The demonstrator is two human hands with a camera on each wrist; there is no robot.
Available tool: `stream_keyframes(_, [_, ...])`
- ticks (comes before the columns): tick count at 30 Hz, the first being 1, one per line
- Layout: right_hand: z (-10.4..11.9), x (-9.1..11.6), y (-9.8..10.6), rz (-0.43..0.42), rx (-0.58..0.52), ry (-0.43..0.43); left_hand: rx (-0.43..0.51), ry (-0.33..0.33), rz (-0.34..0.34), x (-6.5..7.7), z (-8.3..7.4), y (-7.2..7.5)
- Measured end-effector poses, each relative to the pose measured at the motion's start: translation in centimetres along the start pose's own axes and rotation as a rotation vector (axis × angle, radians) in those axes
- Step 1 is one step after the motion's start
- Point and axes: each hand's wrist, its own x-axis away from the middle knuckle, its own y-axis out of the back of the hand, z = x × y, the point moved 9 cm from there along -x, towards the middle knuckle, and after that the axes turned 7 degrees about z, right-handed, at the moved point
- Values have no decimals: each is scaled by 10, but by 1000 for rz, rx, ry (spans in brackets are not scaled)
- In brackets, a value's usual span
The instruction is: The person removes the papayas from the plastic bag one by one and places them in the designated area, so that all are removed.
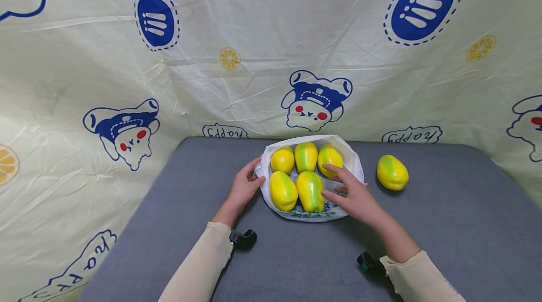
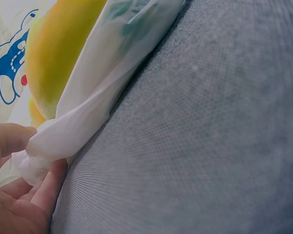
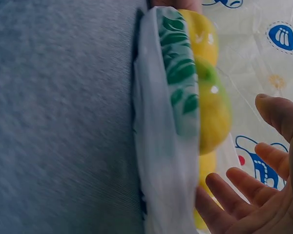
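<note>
A white plastic bag (image 1: 355,165) with a green leaf print lies with its mouth wide, holding several yellow-green oval fruits (image 1: 283,191). At its left edge my left hand (image 1: 244,186) pinches the bag's rim between thumb and fingers; the left wrist view shows the bunched plastic (image 2: 83,126) there. My right hand (image 1: 354,194) hovers over the bag's right part with its fingers spread and nothing held. In the right wrist view, the fingers (image 3: 244,187) are apart from each other, beside the bag. One more fruit (image 1: 393,172) lies on the table to the right of the bag.
The grey cloth-covered table (image 1: 457,231) extends around the bag. Behind it hangs a pale printed sheet (image 1: 254,95) with cartoon figures, which also runs down the left side. Black wrist devices (image 1: 243,239) sit at both cuffs.
</note>
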Motion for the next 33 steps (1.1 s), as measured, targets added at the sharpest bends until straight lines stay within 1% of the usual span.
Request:
stream_keyframes(5, [-2,-1,-14,51,-35,4,2,-5,1,-1,0,0])
stream_keyframes(10, [-5,-3,-25,97,-39,-4,10,-30,-1,-2,-2,0])
stream_keyframes(13, [-6,-4,-29,107,-31,0,13,-32,-2,-2,-2,0])
stream_keyframes(22, [-6,-4,-34,103,-19,-4,-2,-24,-2,-2,-1,0])
stream_keyframes(33, [-8,-7,-39,37,-8,-17,4,-27,7,0,-2,0])
